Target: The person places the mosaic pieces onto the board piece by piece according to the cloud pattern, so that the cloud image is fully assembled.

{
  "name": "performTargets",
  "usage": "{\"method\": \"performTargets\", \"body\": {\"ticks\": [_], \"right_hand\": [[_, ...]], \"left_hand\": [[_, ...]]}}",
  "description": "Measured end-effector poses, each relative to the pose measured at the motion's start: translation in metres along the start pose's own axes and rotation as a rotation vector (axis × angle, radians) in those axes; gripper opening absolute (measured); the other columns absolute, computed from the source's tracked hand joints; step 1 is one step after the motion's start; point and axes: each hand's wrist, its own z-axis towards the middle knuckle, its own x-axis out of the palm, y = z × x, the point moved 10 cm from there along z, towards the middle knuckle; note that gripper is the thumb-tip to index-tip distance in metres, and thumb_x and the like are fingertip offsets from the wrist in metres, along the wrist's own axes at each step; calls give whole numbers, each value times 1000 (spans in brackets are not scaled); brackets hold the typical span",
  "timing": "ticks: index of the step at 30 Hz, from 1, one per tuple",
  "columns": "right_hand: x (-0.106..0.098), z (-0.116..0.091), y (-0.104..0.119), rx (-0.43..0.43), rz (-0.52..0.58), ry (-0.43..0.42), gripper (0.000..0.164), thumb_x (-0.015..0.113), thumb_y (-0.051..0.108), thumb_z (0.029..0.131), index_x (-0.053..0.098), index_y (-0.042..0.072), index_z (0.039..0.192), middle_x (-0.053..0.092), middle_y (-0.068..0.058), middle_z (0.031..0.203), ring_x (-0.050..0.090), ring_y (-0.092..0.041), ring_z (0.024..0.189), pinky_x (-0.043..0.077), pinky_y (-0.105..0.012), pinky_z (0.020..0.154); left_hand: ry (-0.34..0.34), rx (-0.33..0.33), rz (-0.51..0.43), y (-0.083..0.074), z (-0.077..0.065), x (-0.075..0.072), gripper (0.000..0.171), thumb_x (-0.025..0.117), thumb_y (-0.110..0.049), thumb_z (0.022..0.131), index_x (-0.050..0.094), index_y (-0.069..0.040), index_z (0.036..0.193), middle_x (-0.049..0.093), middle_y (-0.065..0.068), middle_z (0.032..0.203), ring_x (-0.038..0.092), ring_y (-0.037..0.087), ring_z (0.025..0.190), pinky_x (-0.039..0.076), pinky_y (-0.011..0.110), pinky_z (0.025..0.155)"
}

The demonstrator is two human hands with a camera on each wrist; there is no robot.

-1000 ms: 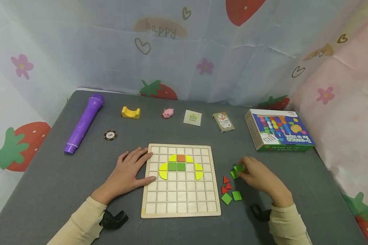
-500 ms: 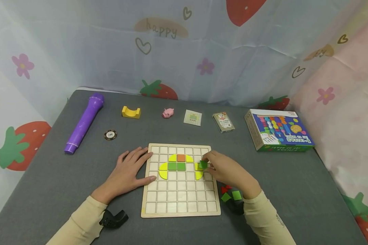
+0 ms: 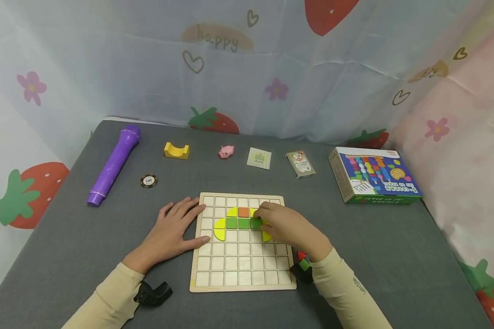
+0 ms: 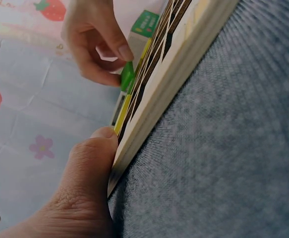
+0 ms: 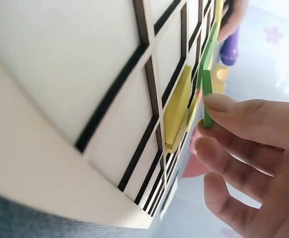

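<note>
My right hand (image 3: 286, 226) pinches a green square tile (image 5: 207, 99) between thumb and index finger, close over the wooden grid board (image 3: 243, 287). In the head view that tile overlaps the cell to the right of two green tiles (image 3: 237, 223) set in the board. Yellow curved tiles (image 3: 219, 230) flank them, and an orange square tile (image 3: 244, 212) lies just above; the right fingers hide part of the yellow ones on the right. My left hand (image 3: 170, 233) rests spread at the board's left edge, its thumb (image 4: 92, 161) against the rim.
Red triangles (image 3: 301, 256) and a green tile (image 3: 304, 264) show beside the board, partly behind the right wrist. Along the back are a purple microphone (image 3: 114, 164), poker chip (image 3: 148, 181), yellow block (image 3: 176, 151), pink pig (image 3: 225, 151), pattern card (image 3: 259, 158), playing-card box (image 3: 300, 164) and toy box (image 3: 376, 176).
My right hand has picked up a green tile from the pile right of the board and carried it left over the grid. The left hand has stayed in place.
</note>
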Motion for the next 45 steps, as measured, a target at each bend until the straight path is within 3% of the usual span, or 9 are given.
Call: {"method": "performTargets", "body": {"ticks": [26, 32, 38, 45], "right_hand": [[5, 5, 5, -40, -30, -18, 28, 74, 11, 84, 68, 12, 111, 63, 1, 105, 61, -10, 92, 53, -27, 79], [-11, -5, -8, -12, 24, -59, 26, 71, 10, 86, 66, 10, 112, 64, -3, 106, 62, -14, 90, 54, -30, 77], [-29, -37, -42, 83, 17, -107, 28, 70, 5, 86, 64, 5, 113, 64, -6, 105, 64, -17, 85, 54, -32, 74], [-15, -74, -85, 322, 90, 63, 30, 71, 10, 86, 63, 4, 114, 62, -9, 107, 61, -21, 90, 53, -39, 77]], "left_hand": [[-5, 4, 6, 0, 0, -1, 80, 62, -61, 84, 40, -17, 147, 35, 9, 152, 27, 30, 141, 18, 61, 107], [-11, 6, 9, 0, -1, 0, 80, 61, -62, 84, 40, -18, 147, 35, 9, 152, 28, 30, 141, 18, 61, 107], [-2, 4, 16, 1, 0, 1, 80, 60, -63, 84, 39, -18, 147, 35, 8, 152, 28, 30, 141, 18, 61, 107], [-8, 5, 15, 0, -1, -1, 80, 61, -62, 84, 39, -18, 147, 35, 9, 152, 28, 30, 141, 18, 61, 107]]}}
